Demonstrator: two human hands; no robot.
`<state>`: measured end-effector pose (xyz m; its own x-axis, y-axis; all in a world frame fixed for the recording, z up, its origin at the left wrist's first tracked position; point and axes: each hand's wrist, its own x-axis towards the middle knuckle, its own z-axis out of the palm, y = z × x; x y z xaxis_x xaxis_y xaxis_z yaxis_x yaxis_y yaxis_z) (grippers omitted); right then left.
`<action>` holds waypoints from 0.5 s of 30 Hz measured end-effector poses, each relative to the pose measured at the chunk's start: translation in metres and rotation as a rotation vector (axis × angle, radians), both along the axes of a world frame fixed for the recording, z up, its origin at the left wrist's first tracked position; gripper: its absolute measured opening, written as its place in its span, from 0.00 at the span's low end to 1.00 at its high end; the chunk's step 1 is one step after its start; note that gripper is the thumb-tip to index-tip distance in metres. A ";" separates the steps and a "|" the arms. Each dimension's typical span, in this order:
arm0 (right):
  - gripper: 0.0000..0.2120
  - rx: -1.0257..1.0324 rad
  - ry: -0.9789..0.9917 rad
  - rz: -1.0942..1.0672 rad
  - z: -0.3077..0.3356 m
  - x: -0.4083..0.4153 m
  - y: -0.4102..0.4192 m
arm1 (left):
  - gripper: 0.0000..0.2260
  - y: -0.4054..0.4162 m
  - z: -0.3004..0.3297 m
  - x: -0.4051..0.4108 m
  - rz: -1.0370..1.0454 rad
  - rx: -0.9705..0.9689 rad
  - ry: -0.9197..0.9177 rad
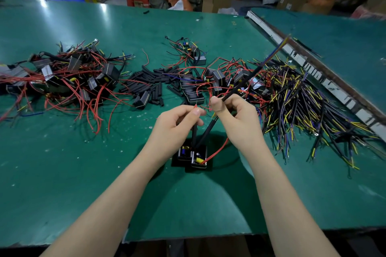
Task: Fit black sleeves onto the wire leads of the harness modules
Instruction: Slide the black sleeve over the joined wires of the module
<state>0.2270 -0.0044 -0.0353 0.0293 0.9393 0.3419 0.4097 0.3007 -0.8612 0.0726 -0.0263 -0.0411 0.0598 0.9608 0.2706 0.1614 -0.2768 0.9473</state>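
Observation:
Two black harness modules (191, 155) hang close together just above the green table (83, 162), between my wrists. From them two black-sleeved leads (203, 134) rise toward my hands. My left hand (177, 123) pinches a red wire tip above one sleeved lead. My right hand (236, 115) grips a long black cable (250, 76) that slants up to the right, ending in blurred yellow and blue wires. A red lead (217, 151) loops from the right module up under my right hand.
Loose black sleeves (150, 81) lie mid-table. A pile of modules with red leads (69, 77) sits left, more modules (208, 81) behind my hands, and a heap of black cables with yellow and blue wires (309, 108) right. A second table's edge (313, 64) runs diagonally.

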 end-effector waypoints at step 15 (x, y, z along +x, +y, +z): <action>0.13 -0.151 0.388 0.101 0.004 -0.013 -0.003 | 0.04 -0.001 0.001 -0.002 -0.053 0.051 -0.029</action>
